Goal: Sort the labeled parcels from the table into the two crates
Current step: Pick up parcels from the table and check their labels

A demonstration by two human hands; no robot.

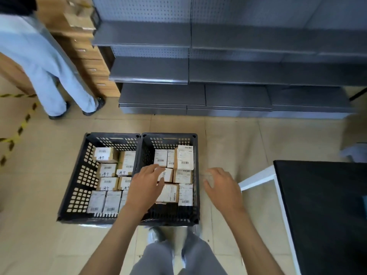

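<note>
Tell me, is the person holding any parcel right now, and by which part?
Neither hand holds anything. The left hand hovers open above the parcels in the right crate; the right hand hangs open beside that crate.

grey metal shelving [228, 72] behind; wooden drawer unit [87, 62] far left; bystander's legs [49, 76].

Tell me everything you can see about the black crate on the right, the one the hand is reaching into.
The right crate is a black box that looks plastic, with slotted, perforated walls and an open top. It stands upright on the tiled floor, its left wall right against the left crate. White-labelled parcels with barcodes fill its far and middle part; the near strip of its floor is bare. The left hand reaches in over the middle parcels, fingers spread. The right hand hovers outside its right wall.
</note>
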